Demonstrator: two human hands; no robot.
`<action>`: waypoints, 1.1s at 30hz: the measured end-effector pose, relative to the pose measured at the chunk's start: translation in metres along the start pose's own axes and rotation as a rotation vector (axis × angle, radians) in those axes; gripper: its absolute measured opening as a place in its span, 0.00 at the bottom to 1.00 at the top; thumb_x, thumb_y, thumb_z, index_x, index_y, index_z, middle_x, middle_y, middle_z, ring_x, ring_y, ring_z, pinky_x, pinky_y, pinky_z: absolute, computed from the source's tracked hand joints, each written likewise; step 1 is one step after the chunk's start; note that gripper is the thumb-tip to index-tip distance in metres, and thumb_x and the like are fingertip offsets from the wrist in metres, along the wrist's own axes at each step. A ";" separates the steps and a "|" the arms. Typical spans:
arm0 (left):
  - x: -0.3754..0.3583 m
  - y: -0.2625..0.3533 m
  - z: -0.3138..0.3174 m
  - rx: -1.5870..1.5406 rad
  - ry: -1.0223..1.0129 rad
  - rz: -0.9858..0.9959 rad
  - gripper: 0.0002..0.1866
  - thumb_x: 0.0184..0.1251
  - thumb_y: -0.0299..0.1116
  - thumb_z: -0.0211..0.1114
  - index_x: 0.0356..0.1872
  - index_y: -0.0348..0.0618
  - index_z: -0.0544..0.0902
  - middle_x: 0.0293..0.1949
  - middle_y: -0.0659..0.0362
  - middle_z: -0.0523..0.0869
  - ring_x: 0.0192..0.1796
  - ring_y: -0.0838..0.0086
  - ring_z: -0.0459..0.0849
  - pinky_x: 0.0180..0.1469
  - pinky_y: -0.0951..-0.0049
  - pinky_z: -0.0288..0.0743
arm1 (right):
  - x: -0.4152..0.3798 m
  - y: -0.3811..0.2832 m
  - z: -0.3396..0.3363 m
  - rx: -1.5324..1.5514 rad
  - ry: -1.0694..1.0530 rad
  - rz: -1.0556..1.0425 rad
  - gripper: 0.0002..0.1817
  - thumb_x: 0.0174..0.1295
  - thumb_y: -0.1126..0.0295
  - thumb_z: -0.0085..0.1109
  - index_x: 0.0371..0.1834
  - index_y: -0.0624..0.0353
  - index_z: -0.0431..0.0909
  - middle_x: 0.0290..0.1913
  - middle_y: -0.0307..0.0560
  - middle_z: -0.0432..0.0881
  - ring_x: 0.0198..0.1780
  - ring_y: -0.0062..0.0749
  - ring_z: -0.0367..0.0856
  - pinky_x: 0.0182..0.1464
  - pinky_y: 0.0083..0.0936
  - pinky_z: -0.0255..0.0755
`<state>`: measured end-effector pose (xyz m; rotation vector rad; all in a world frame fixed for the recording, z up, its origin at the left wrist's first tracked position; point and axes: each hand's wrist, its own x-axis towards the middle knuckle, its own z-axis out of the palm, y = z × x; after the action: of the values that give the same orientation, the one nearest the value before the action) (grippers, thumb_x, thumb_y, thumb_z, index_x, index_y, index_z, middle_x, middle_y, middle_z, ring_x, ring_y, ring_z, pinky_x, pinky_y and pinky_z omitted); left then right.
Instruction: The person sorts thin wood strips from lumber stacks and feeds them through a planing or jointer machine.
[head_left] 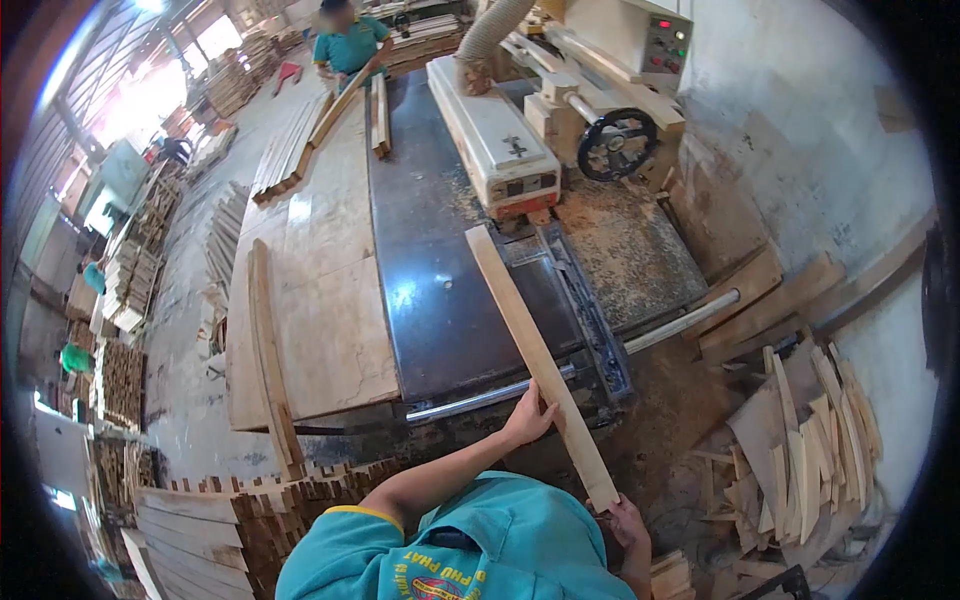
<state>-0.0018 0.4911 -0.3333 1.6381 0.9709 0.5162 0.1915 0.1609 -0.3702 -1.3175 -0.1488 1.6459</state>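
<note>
A long, narrow wooden board (532, 350) slants away from my body, its far end over the dark metal table of a saw machine (440, 300). My left hand (528, 416) grips the board's left edge around its middle, near the table's front rail. At the near end, my right hand (627, 522) is closed on the board, beside my torso. Ahead of the board's tip sits the machine's pale housing (495, 135). The undersides of the board and some of my fingers are hidden.
A lone plank (265, 345) lies along the wooden side table (330, 310). Stacked lumber (200, 535) stands at my left, offcuts (810, 450) pile at the right. A black handwheel (616, 145) juts from the machine. Across the table, a co-worker (350, 45) handles strips (292, 150).
</note>
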 end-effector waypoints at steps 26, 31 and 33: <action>0.107 -0.001 0.041 0.459 0.080 0.035 0.47 0.70 0.46 0.68 0.72 0.15 0.54 0.56 0.31 0.78 0.59 0.42 0.80 0.61 0.54 0.77 | 0.054 -0.005 0.011 0.198 0.301 -0.186 0.16 0.79 0.68 0.52 0.65 0.64 0.71 0.50 0.50 0.83 0.42 0.37 0.87 0.48 0.35 0.85; 0.144 0.002 0.015 0.526 0.114 0.030 0.46 0.69 0.45 0.69 0.70 0.13 0.56 0.54 0.32 0.80 0.59 0.42 0.80 0.60 0.53 0.77 | 0.096 -0.008 0.028 0.201 0.255 -0.290 0.13 0.80 0.66 0.53 0.59 0.62 0.74 0.41 0.45 0.84 0.38 0.34 0.88 0.42 0.31 0.85; 0.167 -0.002 0.000 0.523 0.111 0.031 0.47 0.69 0.45 0.69 0.71 0.14 0.55 0.54 0.32 0.80 0.58 0.42 0.80 0.60 0.53 0.77 | 0.115 -0.024 0.048 0.215 0.280 -0.293 0.13 0.79 0.65 0.53 0.58 0.62 0.74 0.40 0.45 0.84 0.37 0.34 0.88 0.40 0.31 0.84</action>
<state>0.0924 0.6262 -0.3603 2.1072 1.2359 0.3945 0.1760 0.2797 -0.4138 -1.2793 0.0046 1.1849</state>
